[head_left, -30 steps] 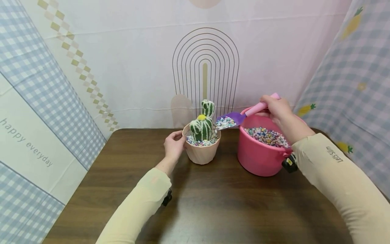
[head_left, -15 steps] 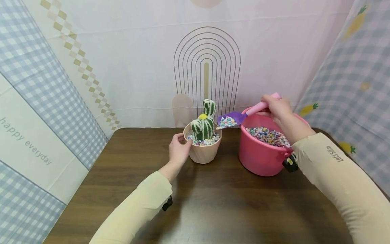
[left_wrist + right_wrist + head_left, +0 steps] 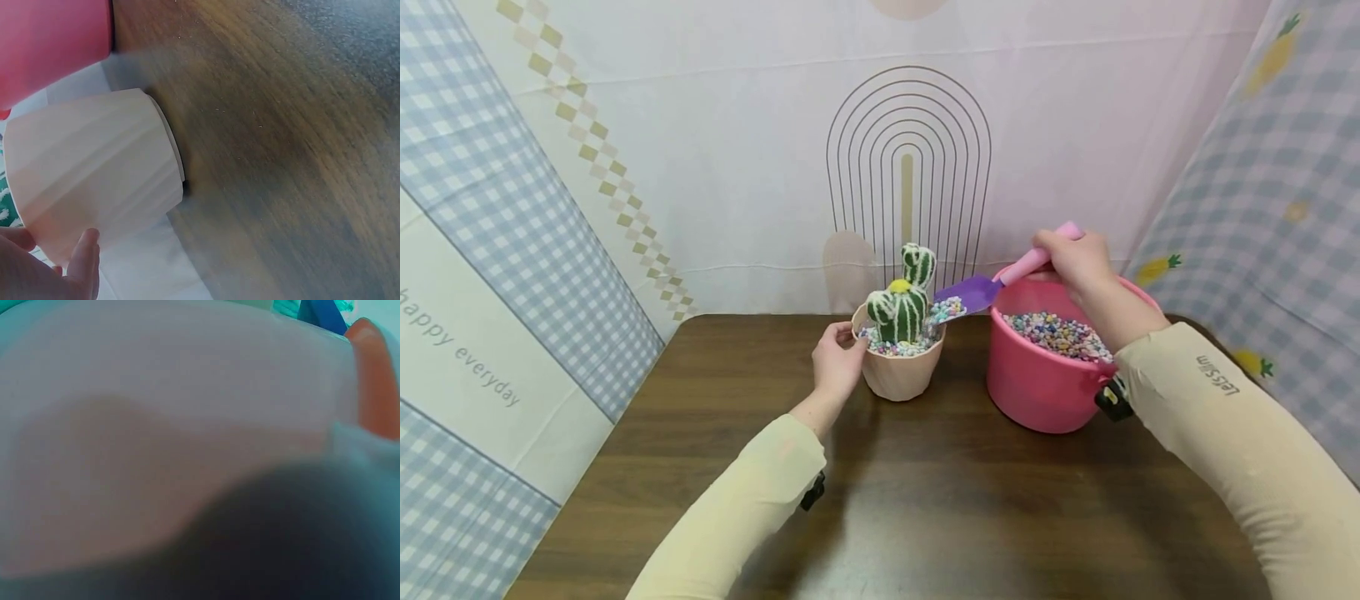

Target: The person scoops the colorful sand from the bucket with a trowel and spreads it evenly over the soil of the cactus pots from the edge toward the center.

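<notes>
My left hand [image 3: 838,363] pinches the left rim of a beige flowerpot [image 3: 898,379]. In the left wrist view, a fingertip presses the outer wall of the flowerpot [image 3: 100,162]. A green knitted cactus [image 3: 904,313] with white stripes and a yellow flower stands in the pot among small coloured pebbles. My right hand [image 3: 1078,260] grips the pink handle of a small shovel [image 3: 976,293]. Its purple blade tilts down to the left over the pot's right rim, with pebbles at the tip. The right wrist view is mostly blocked by a blurred surface close to the camera.
A pink bucket [image 3: 1037,392] partly filled with coloured pebbles [image 3: 1054,335] stands right of the pot, under my right forearm. Both rest on a dark wooden table [image 3: 925,500]. A printed cloth [image 3: 737,183] hangs behind, with checked cloth at both sides.
The shovel's blade has tipped down towards the pot, and its pebbles have slid to the tip. My right hand has risen slightly. The left hand shifted its hold on the rim.
</notes>
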A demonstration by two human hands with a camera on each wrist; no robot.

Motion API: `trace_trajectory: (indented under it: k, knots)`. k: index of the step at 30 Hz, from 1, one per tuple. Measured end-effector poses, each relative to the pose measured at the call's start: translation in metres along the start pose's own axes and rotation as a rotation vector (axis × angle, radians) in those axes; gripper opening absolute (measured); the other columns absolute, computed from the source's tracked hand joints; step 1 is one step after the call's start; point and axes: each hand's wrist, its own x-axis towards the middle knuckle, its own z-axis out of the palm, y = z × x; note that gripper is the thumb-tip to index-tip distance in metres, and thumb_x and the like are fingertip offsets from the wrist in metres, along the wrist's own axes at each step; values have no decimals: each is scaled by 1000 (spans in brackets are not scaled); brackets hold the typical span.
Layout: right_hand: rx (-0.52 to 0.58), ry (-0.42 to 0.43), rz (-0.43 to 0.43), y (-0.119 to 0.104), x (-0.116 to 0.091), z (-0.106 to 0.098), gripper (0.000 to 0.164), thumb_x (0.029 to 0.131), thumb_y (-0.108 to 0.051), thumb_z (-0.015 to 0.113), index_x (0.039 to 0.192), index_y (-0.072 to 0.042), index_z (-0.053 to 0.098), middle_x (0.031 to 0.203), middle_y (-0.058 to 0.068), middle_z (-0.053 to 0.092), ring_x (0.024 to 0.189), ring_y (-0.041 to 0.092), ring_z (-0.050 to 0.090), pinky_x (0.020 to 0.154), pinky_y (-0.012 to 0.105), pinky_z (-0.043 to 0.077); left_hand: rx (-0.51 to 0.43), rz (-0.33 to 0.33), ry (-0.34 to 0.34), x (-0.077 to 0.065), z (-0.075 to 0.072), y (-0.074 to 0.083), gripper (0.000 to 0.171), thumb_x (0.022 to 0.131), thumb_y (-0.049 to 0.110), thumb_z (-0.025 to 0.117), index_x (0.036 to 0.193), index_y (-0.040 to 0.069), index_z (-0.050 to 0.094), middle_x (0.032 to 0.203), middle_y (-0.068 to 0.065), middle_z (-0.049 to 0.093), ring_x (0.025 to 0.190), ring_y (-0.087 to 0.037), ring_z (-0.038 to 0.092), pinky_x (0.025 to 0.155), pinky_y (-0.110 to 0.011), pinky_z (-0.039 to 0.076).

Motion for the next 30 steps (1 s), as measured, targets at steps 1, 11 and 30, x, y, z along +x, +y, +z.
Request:
trace_trajectory:
  k: [1,11,30]
  knots:
    - [-1,3,-4,0,0,0,16,92,-18,61,99,-8,51,63,-12,60,52,-1,65,60,14,58,0,-2,-2,0,0,0,32,97,9,65,127,-3,65,126,-25,71,121,-37,65,99,-47,57]
    - [-31,31,-1,-1,1,-4,21,93,-22,62,101,-7,51,72,-10,57,53,-2,64,62,16,60,5,-12,16,7,-2,-1,33,96,8,65,127,-4,67,125,-24,72,122,-36,65,102,-47,56]
    - [-115,35,12,-8,-9,-1,21,94,-27,62,100,-10,53,77,-9,59,60,-2,60,62,13,54,24,-54,15,12,-7,-6,39,96,17,68,128,-6,67,126,-25,72,122,-37,66,103,-46,57]
